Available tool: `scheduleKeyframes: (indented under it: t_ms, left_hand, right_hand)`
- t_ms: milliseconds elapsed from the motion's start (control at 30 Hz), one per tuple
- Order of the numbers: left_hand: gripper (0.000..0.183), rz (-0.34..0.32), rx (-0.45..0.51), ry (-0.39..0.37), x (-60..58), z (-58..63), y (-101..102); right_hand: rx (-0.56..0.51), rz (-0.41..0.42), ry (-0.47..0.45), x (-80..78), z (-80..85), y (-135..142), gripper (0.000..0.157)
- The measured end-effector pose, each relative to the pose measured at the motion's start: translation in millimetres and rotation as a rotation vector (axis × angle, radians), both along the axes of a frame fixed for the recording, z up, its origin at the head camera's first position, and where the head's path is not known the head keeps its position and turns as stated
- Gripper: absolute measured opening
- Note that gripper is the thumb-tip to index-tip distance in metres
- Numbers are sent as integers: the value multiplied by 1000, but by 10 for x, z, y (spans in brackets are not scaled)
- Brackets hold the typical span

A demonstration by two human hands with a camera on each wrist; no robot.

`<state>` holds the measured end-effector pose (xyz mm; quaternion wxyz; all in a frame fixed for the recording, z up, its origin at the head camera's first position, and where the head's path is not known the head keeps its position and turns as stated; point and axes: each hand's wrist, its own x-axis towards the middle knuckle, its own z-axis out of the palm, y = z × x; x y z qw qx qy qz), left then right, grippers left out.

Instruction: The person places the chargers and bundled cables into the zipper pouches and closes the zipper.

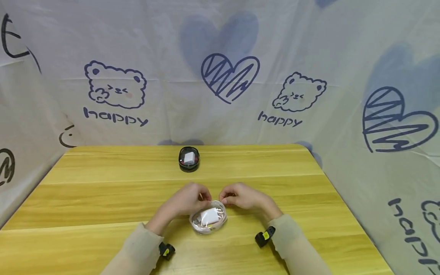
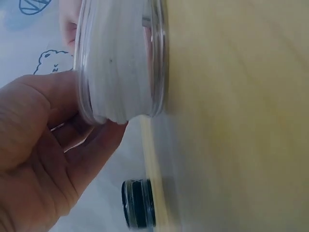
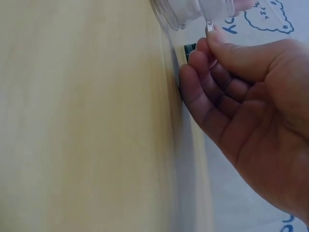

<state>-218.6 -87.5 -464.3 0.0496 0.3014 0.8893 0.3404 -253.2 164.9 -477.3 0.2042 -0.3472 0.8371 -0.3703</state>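
A clear oval case (image 1: 193, 225) lies on the table in front of me, with a white plug-in charger (image 1: 209, 216) showing inside it. Through its see-through side a whitish band (image 2: 118, 63) is visible in the left wrist view. My left hand (image 1: 189, 199) grips the case at its far left edge, thumb on top and fingers lower on the side. At the far right edge, my right hand (image 1: 243, 195) pinches a small pale tab (image 3: 209, 26) between thumb and forefinger. The other right fingers are loosely curled.
Farther back on the wooden table (image 1: 103, 198) stands a black oval case (image 1: 188, 168) with a clear top and a white block inside. A printed cloth (image 1: 165, 99) hangs behind the table and along both sides.
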Motion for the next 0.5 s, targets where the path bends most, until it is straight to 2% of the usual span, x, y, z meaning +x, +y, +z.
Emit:
scheduleKeyframes:
  t_ms: [167,267,500]
  left_hand:
    - [7,15,6,27,-47,37,-99]
    - [7,-4,7,33,-62,60,-116]
    - [6,11,4,17,-88,86,-191]
  right_hand:
    - [-11,-8,-47,-15,51,96,10]
    - [7,0,-26,-22,70,104,10]
    - [2,0,-31,-67,60,41,10]
